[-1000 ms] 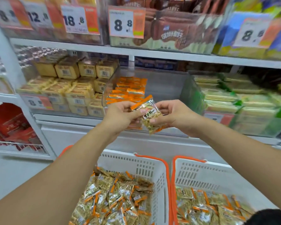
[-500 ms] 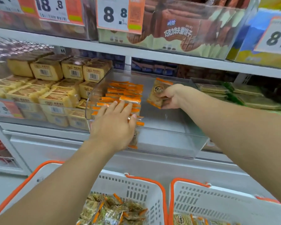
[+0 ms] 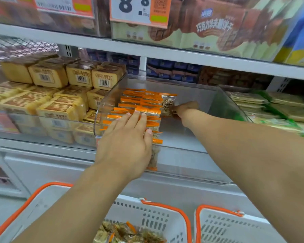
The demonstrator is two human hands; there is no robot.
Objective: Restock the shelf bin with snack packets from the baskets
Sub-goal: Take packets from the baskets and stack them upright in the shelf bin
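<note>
Shelf bin [image 3: 191, 137] holds orange packets [image 3: 140, 104]; left hand [image 3: 126, 142] presses flat, right hand [image 3: 184, 108] pinches one packet [image 3: 168, 106].

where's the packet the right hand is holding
In the head view the packet is inside the clear shelf bin, held by the right hand against the right edge of the rows of orange-edged packets, toward the back.

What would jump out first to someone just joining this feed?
Two bare arms reaching into the clear shelf bin at centre: the left hand lies flat on the rows of orange-edged packets, and the right hand holds one snack packet beside them. Below sit two white baskets with orange rims.
</note>
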